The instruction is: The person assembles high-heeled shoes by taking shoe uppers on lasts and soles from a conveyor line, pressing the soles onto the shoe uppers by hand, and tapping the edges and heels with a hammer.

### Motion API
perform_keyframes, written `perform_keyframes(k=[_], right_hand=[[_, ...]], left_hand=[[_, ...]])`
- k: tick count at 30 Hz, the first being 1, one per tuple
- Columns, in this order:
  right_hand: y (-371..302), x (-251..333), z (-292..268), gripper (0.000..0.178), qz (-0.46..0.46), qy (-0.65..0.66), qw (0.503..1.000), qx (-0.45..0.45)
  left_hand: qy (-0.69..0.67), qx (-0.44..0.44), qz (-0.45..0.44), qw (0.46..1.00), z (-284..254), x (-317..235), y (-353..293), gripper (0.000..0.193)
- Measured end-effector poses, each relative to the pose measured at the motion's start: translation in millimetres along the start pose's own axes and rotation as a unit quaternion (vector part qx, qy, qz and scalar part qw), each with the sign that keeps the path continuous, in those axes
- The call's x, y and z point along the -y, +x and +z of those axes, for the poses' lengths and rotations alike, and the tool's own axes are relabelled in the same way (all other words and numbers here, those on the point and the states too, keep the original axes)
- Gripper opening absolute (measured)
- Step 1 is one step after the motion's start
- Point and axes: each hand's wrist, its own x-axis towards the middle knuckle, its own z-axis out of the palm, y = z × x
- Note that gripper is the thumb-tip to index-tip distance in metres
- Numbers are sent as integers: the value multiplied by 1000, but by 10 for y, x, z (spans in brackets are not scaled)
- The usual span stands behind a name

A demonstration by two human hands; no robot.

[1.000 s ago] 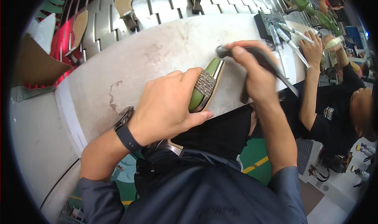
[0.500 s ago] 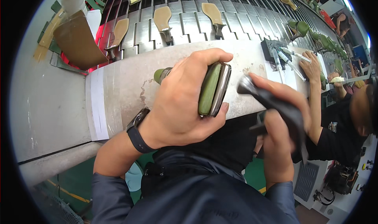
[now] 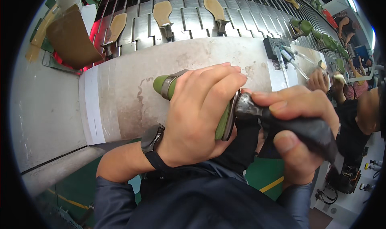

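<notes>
My left hand (image 3: 201, 112) wraps around a green shoe last (image 3: 161, 84) lying over the front edge of the bench. A brownish-grey strap goes round the last's narrow end, and a dark sole rim edges the other end; my palm hides the middle. My right hand (image 3: 301, 120) is closed on shoemaker's pincers (image 3: 305, 132) with a worn, rounded metal head and black-covered handles. The metal head meets the dark rim of the last, close to my left fingertips.
Tan soles with dark heels (image 3: 163, 14) lie on the slatted metal conveyor (image 3: 189, 26) beyond the bench. Syringes (image 3: 287, 58) rest on a black block (image 3: 275, 47). A co-worker's hand (image 3: 318, 80) is at right. A curved brown panel (image 3: 72, 38) stands at left.
My left hand has shifted slightly right and nearer with the last, whose strapped end now shows more. The pincers have swung round, bringing their metal head against the last's rim.
</notes>
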Motion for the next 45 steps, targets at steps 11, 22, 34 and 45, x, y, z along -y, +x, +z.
perform_keyframes(k=[11, 22, 34, 45], right_hand=[[-308, -299, 268, 23, 115, 186, 967, 130], [-986, -1375, 738, 26, 240, 272, 926, -106], [-418, -1285, 479, 25, 179, 280, 943, -8], [77, -1043, 296, 34, 134, 119, 973, 146]], left_hand=[[78, -86, 124, 986, 48, 229, -932, 75], [266, 94, 32, 959, -22, 483, -1308, 104], [283, 72, 41, 956, 34, 465, -1278, 94], [295, 77, 42, 951, 26, 511, -1309, 84]])
